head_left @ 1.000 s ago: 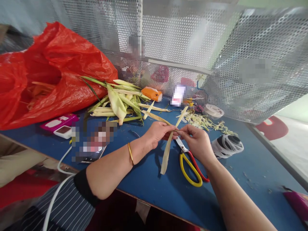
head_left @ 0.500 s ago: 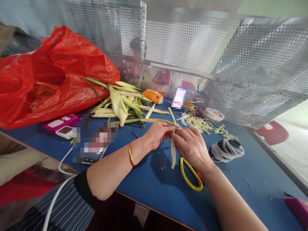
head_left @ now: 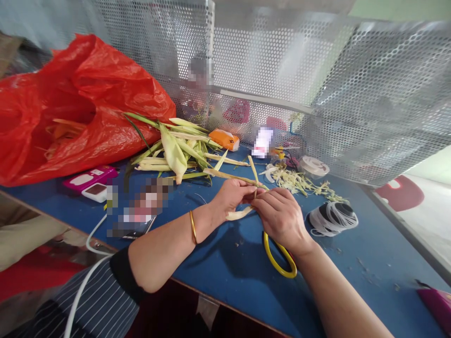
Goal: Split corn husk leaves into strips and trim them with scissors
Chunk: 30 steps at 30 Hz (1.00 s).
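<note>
Fingertips of my left hand [head_left: 233, 195] and my right hand [head_left: 280, 211] meet over the blue table, both closed on strips of corn husk [head_left: 230, 175]. One strip runs out to the left above my left hand, and a short piece stands up between the hands. A loose pale end [head_left: 239, 214] curves leftward below my fingers. Where the strips cross is partly hidden by the fingertips. Beneath my right hand lie scissors with a yellow handle [head_left: 270, 258], their blades out of sight. A spool of black and white cord [head_left: 333, 219] rests to the right of that hand.
Corn husks [head_left: 172, 155] are heaped beside a red plastic bag [head_left: 116, 89] on the left. An orange tissue pack [head_left: 224, 140], a lit phone [head_left: 262, 142], husk shreds [head_left: 296, 179] and a tape roll [head_left: 314, 166] lie near the perforated metal screen [head_left: 260, 61]. Another phone [head_left: 139, 220] is at left.
The loose husk end hung straight down before; now it bends to the left under my fingers. My right hand has turned slightly, and the long strip has shifted a little.
</note>
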Motion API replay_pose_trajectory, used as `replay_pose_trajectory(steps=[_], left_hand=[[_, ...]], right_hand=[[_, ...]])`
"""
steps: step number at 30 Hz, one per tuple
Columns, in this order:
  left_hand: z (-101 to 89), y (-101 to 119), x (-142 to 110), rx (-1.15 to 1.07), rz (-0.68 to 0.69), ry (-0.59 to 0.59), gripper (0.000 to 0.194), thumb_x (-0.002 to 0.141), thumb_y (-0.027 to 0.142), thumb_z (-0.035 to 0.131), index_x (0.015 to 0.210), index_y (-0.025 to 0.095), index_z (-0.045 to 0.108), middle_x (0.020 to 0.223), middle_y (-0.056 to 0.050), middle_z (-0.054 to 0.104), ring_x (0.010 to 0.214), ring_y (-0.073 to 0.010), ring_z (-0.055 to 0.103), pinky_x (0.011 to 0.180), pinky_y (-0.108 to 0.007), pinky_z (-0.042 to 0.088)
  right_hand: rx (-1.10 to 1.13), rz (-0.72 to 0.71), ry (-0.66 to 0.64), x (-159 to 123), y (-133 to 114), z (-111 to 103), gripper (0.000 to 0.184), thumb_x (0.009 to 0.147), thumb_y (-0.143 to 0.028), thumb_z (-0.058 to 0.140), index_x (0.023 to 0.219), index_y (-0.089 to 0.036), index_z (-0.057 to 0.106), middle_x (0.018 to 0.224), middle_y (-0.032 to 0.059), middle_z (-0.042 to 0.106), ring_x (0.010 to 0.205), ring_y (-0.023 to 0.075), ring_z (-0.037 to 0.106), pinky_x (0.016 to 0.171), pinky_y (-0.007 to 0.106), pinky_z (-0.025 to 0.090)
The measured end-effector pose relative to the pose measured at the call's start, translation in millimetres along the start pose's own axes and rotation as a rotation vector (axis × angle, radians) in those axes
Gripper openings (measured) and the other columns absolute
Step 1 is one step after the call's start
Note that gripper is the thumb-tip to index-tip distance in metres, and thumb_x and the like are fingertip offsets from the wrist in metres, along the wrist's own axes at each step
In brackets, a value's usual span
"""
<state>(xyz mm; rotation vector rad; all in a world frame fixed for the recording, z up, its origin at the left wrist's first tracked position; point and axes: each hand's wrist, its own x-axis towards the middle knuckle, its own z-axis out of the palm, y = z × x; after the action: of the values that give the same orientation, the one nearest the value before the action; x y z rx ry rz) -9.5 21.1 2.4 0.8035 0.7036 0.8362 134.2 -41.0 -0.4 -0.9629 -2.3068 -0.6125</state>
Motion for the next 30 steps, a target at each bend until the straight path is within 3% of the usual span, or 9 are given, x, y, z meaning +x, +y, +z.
replay_pose_trajectory(steps=[5,9,13,15,17,20,26,28,30], left_hand=[[-3.2,4.8,-0.1,-0.027,0.011,-0.026,0.009,0.077,0.011,0.070,0.085,0.010,0.075,0.079,-0.008,0.073,0.070,-0.0113,0.066,0.067,-0.021,0.049],[-3.5,7.3,-2.4,-0.002,0.017,0.016,0.009,0.082,0.016,0.068,0.087,0.012,0.075,0.079,-0.007,0.073,0.069,-0.0102,0.065,0.065,-0.020,0.049],[-0.1,7.4,-4.7,0.028,-0.002,0.039,0.013,0.085,0.009,0.062,0.080,0.010,0.074,0.070,-0.006,0.071,0.061,-0.0095,0.064,0.067,-0.023,0.051],[1.0,7.2,-5.2,0.043,-0.004,0.057,0.015,0.085,0.008,0.061,0.079,0.010,0.074,0.068,-0.006,0.070,0.059,-0.0096,0.065,0.068,-0.023,0.052],[1.2,6.9,-5.0,0.053,0.000,0.065,0.013,0.085,0.008,0.062,0.079,0.010,0.074,0.067,-0.006,0.070,0.058,-0.0093,0.064,0.067,-0.023,0.052],[1.1,6.0,-4.1,0.064,-0.001,0.059,0.012,0.085,0.014,0.064,0.080,0.010,0.074,0.067,-0.006,0.070,0.057,-0.0100,0.064,0.065,-0.024,0.053],[3.4,4.1,-3.1,0.163,0.100,0.161,0.014,0.081,0.011,0.067,0.068,0.010,0.071,0.055,-0.002,0.064,0.045,-0.0074,0.056,0.055,-0.021,0.049],[4.0,3.4,-3.4,0.214,0.156,0.162,0.014,0.080,0.011,0.068,0.067,0.010,0.071,0.054,-0.002,0.063,0.045,-0.0071,0.055,0.054,-0.020,0.047],[4.3,2.2,-4.2,0.254,0.169,0.139,0.013,0.078,0.013,0.070,0.066,0.010,0.071,0.055,-0.003,0.064,0.047,-0.0075,0.056,0.054,-0.020,0.047]], right_hand=[[-0.147,0.005,-0.041,0.4,-1.9,3.2,0.024,0.093,-0.007,0.045,0.087,-0.017,0.065,0.078,0.0057,0.067,0.074,0.0184,0.056,0.078,0.034,0.038],[-0.069,0.026,-0.022,0.8,-5.0,1.3,0.017,0.094,-0.015,0.050,0.101,-0.017,0.065,0.085,0.0069,0.069,0.078,0.0202,0.058,0.078,0.035,0.039],[0.016,0.478,0.199,-2.7,0.3,2.4,0.020,0.093,-0.030,0.055,0.106,-0.019,0.065,0.098,0.0098,0.070,0.091,0.0240,0.062,0.081,0.036,0.042],[0.151,0.712,0.184,-4.5,5.6,6.0,0.026,0.092,-0.040,0.056,0.105,-0.020,0.066,0.101,0.0095,0.071,0.093,0.0255,0.063,0.081,0.036,0.044],[0.389,0.838,0.082,-5.0,9.5,9.8,0.029,0.091,-0.045,0.054,0.099,-0.021,0.068,0.096,0.0067,0.073,0.088,0.0240,0.064,0.077,0.034,0.045],[0.611,0.896,-0.002,-3.3,9.7,12.1,0.030,0.091,-0.044,0.052,0.085,-0.020,0.070,0.079,0.0029,0.071,0.076,0.0196,0.063,0.071,0.029,0.045],[0.589,0.958,-0.063,-2.9,3.0,8.4,0.033,0.089,-0.045,0.053,0.072,-0.020,0.067,0.051,-0.0032,0.054,0.049,0.0126,0.047,0.050,0.025,0.035],[0.611,0.971,-0.073,-3.3,3.5,8.1,0.034,0.088,-0.046,0.054,0.071,-0.020,0.067,0.050,-0.0031,0.052,0.048,0.0127,0.046,0.050,0.025,0.035],[0.640,0.975,-0.002,-2.6,5.4,8.0,0.033,0.086,-0.048,0.056,0.074,-0.020,0.069,0.060,0.0004,0.061,0.058,0.0151,0.053,0.055,0.026,0.039]])
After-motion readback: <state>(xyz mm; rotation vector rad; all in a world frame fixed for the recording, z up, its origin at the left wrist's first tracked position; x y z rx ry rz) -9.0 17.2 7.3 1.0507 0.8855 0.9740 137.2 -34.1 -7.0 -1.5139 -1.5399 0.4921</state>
